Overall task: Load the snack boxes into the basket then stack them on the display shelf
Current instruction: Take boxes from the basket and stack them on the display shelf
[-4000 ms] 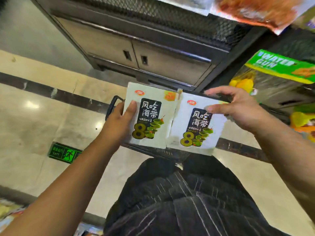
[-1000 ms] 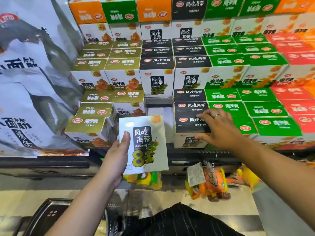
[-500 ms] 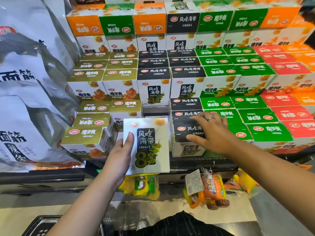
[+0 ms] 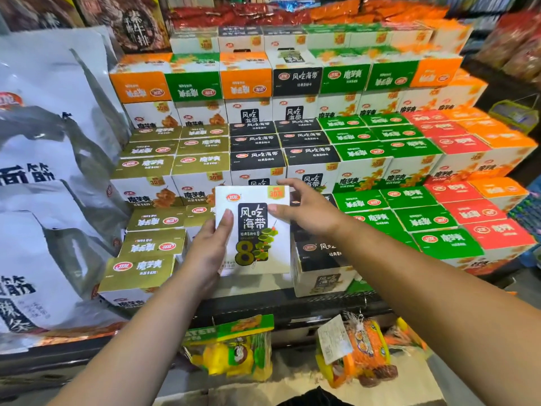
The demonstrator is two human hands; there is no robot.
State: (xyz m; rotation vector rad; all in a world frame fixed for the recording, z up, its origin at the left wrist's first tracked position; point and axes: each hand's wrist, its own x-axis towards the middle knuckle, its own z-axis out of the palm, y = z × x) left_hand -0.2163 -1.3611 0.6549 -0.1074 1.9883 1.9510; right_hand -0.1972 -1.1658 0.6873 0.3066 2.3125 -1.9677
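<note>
Store display shelf (image 4: 292,307): tiers of stacked snack cartons. Kelp snack box (image 4: 254,230) held upright, front facing out, over open slot between gold cartons (image 4: 140,268) and black-topped carton (image 4: 322,259). Left hand (image 4: 209,253) grips left edge, thumb on front. Right hand (image 4: 307,212) pinches upper right corner. Recommended: keep box square, lower into slot, set face flush with neighbours, label forward. Print reads 风吃海带, large "8", orange sticker "30". Green cartons (image 4: 445,241) read 魔芋爽.

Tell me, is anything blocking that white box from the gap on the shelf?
Nothing visible: the left hand and right hand hold the white box before the slot between the gold boxes and black-topped box.
</note>
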